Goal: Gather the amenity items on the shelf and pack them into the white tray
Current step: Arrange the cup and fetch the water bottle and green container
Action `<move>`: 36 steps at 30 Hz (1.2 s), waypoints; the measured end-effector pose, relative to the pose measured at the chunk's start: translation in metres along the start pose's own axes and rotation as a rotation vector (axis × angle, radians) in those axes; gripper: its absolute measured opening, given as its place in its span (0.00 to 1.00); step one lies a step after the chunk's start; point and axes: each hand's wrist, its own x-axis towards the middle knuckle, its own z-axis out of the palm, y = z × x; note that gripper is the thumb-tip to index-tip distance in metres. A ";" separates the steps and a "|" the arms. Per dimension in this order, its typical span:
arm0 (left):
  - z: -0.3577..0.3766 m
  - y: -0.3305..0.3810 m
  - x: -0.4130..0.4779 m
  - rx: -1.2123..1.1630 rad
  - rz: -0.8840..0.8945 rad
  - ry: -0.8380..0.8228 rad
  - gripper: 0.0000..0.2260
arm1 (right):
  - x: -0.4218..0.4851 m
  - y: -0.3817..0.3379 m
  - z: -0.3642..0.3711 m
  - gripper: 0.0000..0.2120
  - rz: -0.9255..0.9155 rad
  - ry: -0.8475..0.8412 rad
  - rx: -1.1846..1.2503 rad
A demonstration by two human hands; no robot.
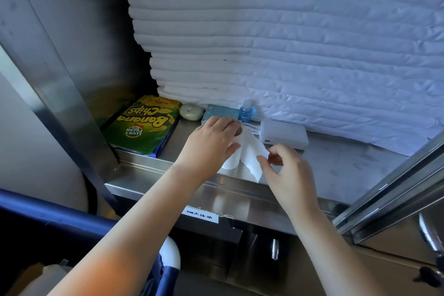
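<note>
Stainless-steel shelf (336, 166), smooth and reflective.
- Toilet roll (231, 160): soft white paper, lying near the front edge and largely covered by the left hand (211, 142), whose fingers curl over it. The right hand (288, 170) pinches its crinkled loose end between thumb and fingertips.
- Banana chips bag (141, 125): glossy green-yellow, lying flat at the left.
- Oval soap bar (191, 111), pale.
- Blue carton (221, 112), partly hidden; print unreadable.
- Small clear blue bottle (245, 110), upright.
- White power bank (283, 133), matte and rounded.
- Folded white linen (264, 43), stacked behind, top cut off.
</note>
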 end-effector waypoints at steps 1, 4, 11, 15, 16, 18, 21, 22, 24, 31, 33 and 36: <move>0.000 0.001 0.000 -0.013 -0.004 0.025 0.16 | 0.000 -0.001 0.002 0.09 -0.006 0.000 0.011; 0.003 0.000 0.000 -0.027 -0.021 0.079 0.14 | -0.002 -0.003 0.006 0.07 -0.034 -0.007 0.041; -0.003 -0.004 -0.008 -0.063 0.007 0.121 0.22 | -0.002 -0.002 0.009 0.07 -0.050 -0.009 0.054; -0.008 -0.012 -0.019 -0.095 0.056 0.143 0.16 | -0.001 -0.001 0.009 0.06 -0.043 -0.009 0.062; -0.008 -0.013 -0.019 -0.101 0.069 0.135 0.17 | -0.001 -0.001 0.009 0.06 -0.042 -0.010 0.066; -0.008 -0.012 -0.018 -0.130 0.081 0.136 0.17 | -0.002 -0.002 0.011 0.07 -0.043 -0.007 0.075; -0.007 -0.010 -0.016 -0.153 0.088 0.159 0.15 | -0.002 -0.004 0.014 0.07 -0.051 -0.010 0.073; -0.006 -0.009 -0.015 -0.158 0.088 0.165 0.14 | -0.002 -0.005 0.016 0.07 -0.051 -0.011 0.076; -0.005 -0.007 -0.013 -0.169 0.084 0.167 0.12 | -0.001 -0.006 0.018 0.06 -0.039 -0.014 0.082; -0.005 0.005 -0.008 -0.231 0.036 0.166 0.10 | 0.004 -0.009 0.025 0.04 -0.021 -0.035 0.133; -0.005 0.004 -0.007 -0.250 0.012 0.162 0.10 | 0.002 -0.009 0.025 0.02 -0.026 -0.062 0.176; -0.008 0.002 -0.008 -0.266 -0.019 0.152 0.10 | -0.002 -0.008 0.025 0.04 -0.068 -0.097 0.206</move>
